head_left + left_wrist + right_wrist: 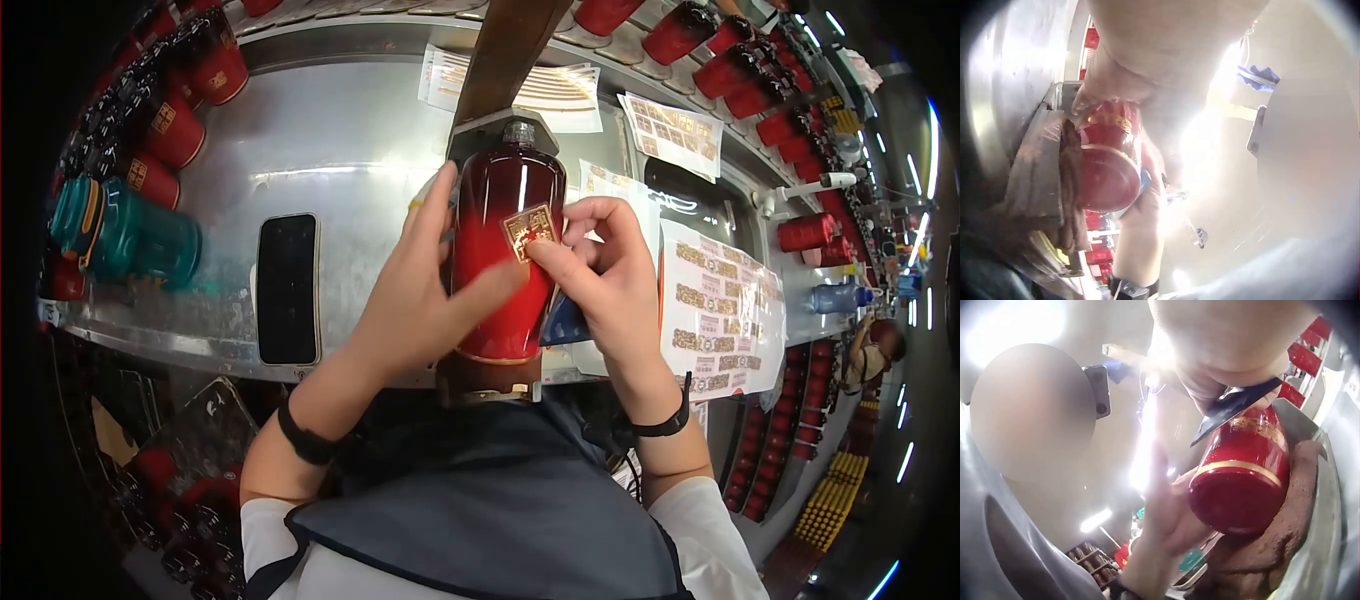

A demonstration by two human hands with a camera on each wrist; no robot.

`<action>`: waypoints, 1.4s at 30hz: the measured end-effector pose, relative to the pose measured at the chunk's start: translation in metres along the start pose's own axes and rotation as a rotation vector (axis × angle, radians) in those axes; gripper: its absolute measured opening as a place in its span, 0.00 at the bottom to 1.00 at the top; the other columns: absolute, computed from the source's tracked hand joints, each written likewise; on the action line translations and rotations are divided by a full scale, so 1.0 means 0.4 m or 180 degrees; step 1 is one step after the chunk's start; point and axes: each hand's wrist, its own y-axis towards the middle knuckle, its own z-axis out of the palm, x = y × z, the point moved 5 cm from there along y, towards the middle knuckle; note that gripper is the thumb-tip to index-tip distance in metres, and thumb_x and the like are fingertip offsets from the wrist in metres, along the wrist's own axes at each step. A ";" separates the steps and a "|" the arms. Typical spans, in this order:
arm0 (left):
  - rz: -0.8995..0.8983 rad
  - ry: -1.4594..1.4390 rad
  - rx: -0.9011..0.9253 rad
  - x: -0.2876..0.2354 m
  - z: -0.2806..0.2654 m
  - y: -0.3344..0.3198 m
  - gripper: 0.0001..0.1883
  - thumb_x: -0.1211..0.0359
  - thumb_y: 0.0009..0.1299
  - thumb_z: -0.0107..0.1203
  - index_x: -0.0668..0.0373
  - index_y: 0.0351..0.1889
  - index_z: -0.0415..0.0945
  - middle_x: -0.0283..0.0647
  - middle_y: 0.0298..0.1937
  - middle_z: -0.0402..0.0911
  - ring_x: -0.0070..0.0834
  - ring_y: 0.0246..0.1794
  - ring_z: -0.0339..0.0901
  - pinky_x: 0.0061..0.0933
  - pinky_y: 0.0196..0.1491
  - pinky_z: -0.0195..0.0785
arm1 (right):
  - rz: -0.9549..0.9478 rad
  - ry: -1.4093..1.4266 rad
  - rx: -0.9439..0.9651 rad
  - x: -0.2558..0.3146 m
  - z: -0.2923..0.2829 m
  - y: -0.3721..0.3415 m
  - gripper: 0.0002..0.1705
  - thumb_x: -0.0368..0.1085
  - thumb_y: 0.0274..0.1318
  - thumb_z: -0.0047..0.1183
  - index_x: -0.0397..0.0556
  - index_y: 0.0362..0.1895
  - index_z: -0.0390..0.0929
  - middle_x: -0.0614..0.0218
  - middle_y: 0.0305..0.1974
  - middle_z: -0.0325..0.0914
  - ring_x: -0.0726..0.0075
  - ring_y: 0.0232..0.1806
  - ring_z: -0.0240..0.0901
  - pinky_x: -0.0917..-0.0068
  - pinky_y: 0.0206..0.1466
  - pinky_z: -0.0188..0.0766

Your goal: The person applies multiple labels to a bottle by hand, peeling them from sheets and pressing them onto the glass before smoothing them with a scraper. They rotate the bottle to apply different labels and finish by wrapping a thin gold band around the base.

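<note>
A red bottle (490, 310), dark toward its neck with a clear cap, lies on its back in a cradle lined with brown cloth (1300, 506). A square gold label (529, 232) sits slantwise on its upper face. My left hand (415, 270) lies along the bottle's left side, fingers straight, its blurred thumb stretched across the front. With the thumb tip of my right hand (615, 285) I press the label's lower right part, the index finger bent close by. Its curled fingers hold a flat dark blue scraper-like piece (1235, 409) beside the bottle.
A black phone (287, 288) and a teal jug (130, 235) are on the metal table's left. Label sheets (720, 310) lie at right, with more (560, 95) behind. A brown post (510, 55) rises beyond the bottle. Red bottles (700, 60) line the racks around.
</note>
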 end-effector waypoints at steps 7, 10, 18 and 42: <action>-0.0434 -0.0846 -0.0156 0.005 0.015 0.046 0.45 0.60 0.72 0.63 0.76 0.76 0.47 0.58 0.67 0.70 0.35 0.64 0.73 0.32 0.62 0.70 | 0.0282 0.0296 0.0101 -0.021 -0.020 0.026 0.33 0.34 0.57 0.68 0.41 0.64 0.67 0.75 0.41 0.68 0.92 0.26 0.65 0.92 0.30 0.63; -0.0785 -0.1270 -0.0050 0.003 0.015 0.051 0.43 0.62 0.73 0.62 0.75 0.76 0.48 0.56 0.67 0.70 0.33 0.63 0.74 0.31 0.62 0.70 | 0.0346 0.0353 0.0185 -0.023 -0.011 0.021 0.35 0.34 0.57 0.68 0.41 0.65 0.66 0.75 0.40 0.68 0.92 0.27 0.66 0.91 0.30 0.63; -0.0233 -0.0826 -0.0309 -0.015 0.029 0.048 0.42 0.61 0.73 0.62 0.76 0.75 0.50 0.52 0.65 0.73 0.30 0.64 0.72 0.29 0.64 0.68 | 0.0386 0.0492 0.0133 -0.031 -0.001 0.028 0.36 0.33 0.56 0.69 0.40 0.66 0.65 0.76 0.38 0.67 0.90 0.28 0.68 0.89 0.32 0.65; -0.0594 -0.1470 -0.0129 0.004 0.017 0.047 0.27 0.63 0.83 0.41 0.68 0.76 0.56 0.46 0.70 0.70 0.27 0.69 0.68 0.30 0.72 0.58 | 0.0672 0.0889 0.0119 -0.025 0.003 0.026 0.37 0.30 0.56 0.68 0.41 0.67 0.64 0.77 0.31 0.71 0.82 0.38 0.77 0.83 0.46 0.73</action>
